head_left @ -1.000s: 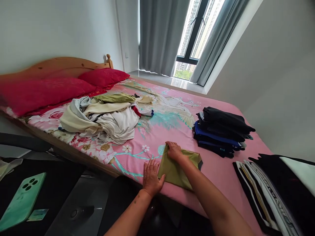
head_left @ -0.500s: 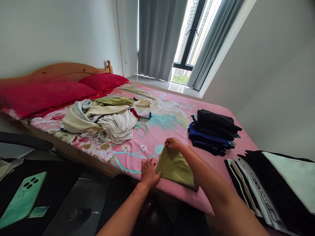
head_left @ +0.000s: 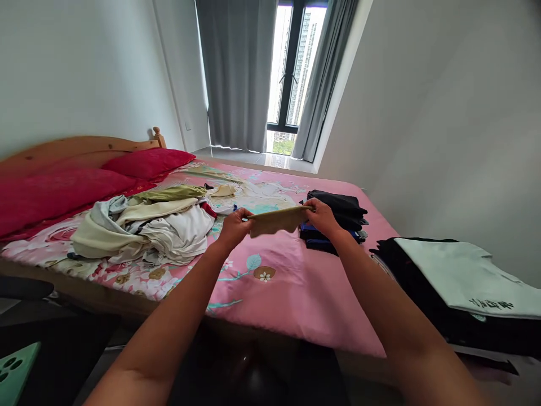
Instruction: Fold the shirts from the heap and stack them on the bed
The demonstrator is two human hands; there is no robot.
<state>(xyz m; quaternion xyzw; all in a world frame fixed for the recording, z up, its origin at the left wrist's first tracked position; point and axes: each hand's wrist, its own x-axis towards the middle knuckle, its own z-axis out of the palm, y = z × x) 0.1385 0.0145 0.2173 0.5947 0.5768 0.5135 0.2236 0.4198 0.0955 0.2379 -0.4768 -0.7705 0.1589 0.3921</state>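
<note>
- Olive-green cloth (head_left: 274, 221) is stretching between two hands, its left end sitting in the left grip and its right end in the right; it appears to be hanging above the pink bedsheet (head_left: 287, 299).
- The left hand (head_left: 234, 230) is clamping the cloth's left end, thumb and fingers pressing together on it, so the cloth is extending directly to the right of that hand.
- The right hand (head_left: 323, 219) is pinching the opposite end near its upper edge, and the cloth is extending just to the left of these fingers.
- Along its top, the cloth is running nearly straight, while its lower edge is waving slightly (it is showing as a narrow strip, so its full shape is hard to tell).
- Beyond the right hand, a stack of dark folded clothes (head_left: 340, 203) is resting on the bed, with blue layers showing lower down.
- Left of the hands, a loose heap of clothes (head_left: 169, 225) is spreading across the bed, mostly cream and white, near the red pillows (head_left: 150, 162).
- Toward the right edge, a pale shirt (head_left: 465, 276) is lying on black clothes (head_left: 416, 287).
</note>
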